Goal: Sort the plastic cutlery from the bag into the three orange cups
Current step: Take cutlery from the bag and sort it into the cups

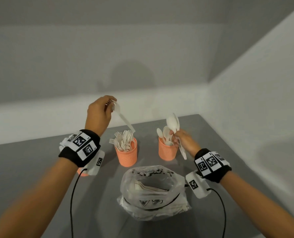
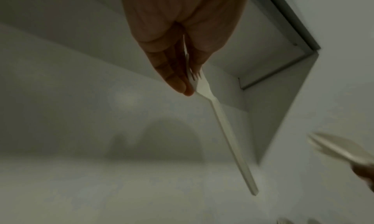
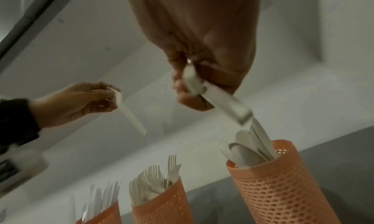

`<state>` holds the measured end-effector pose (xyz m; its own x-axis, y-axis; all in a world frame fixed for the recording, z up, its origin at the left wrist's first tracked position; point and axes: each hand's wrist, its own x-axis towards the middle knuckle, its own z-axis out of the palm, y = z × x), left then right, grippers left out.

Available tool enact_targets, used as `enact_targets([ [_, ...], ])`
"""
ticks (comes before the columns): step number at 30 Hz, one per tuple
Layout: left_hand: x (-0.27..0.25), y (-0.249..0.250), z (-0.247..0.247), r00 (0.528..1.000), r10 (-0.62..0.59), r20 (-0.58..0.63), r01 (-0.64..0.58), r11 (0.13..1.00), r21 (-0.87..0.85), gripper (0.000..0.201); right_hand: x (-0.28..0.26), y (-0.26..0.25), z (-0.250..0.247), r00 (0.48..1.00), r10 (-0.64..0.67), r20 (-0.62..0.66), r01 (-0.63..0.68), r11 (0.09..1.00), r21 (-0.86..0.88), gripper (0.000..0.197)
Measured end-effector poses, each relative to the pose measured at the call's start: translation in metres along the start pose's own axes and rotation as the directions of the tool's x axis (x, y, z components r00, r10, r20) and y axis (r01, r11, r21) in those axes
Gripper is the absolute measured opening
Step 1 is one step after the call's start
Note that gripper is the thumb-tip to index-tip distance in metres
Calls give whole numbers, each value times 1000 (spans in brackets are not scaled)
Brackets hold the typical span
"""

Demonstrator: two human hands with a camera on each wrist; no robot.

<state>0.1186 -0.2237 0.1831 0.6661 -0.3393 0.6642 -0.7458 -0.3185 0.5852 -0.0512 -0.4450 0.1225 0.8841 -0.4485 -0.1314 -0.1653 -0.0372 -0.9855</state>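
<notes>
Left grip (image 1: 98, 114) is pinching a fork (image 1: 123, 119) by its tines, handle hanging just above the fork cup (image 1: 126, 154). Right grip (image 1: 184, 140) is holding spoons (image 1: 172, 123) beside the spoon cup (image 1: 166, 151). Bag (image 1: 153, 193) below, still holding cutlery. Step: dropping both in. Next: lowering handles first, releasing.

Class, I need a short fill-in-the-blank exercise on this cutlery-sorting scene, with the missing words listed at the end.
1. The left hand pinches a white plastic ____ by its tines.
2. The middle cup holds ____.
3. The right hand grips several ____ beside the right cup.
4. The plastic bag lies on the ____ table.

Missing words: fork; forks; spoons; grey
</notes>
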Motion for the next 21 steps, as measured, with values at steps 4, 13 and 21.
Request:
enact_targets([
  [4,-17,-1,17,989,106,104,-123,976,177,24,23,-7,-5,978,-62,-199,98,980,175,33],
  [13,-40,-11,57,954,-40,297,-108,878,466,17,56,-7,3,951,-83,-297,190,917,350,33],
  [21,-63,-31,78,875,-77,478,-292,703,648,15,73,22,6,978,-50,-201,125,916,381,22],
])
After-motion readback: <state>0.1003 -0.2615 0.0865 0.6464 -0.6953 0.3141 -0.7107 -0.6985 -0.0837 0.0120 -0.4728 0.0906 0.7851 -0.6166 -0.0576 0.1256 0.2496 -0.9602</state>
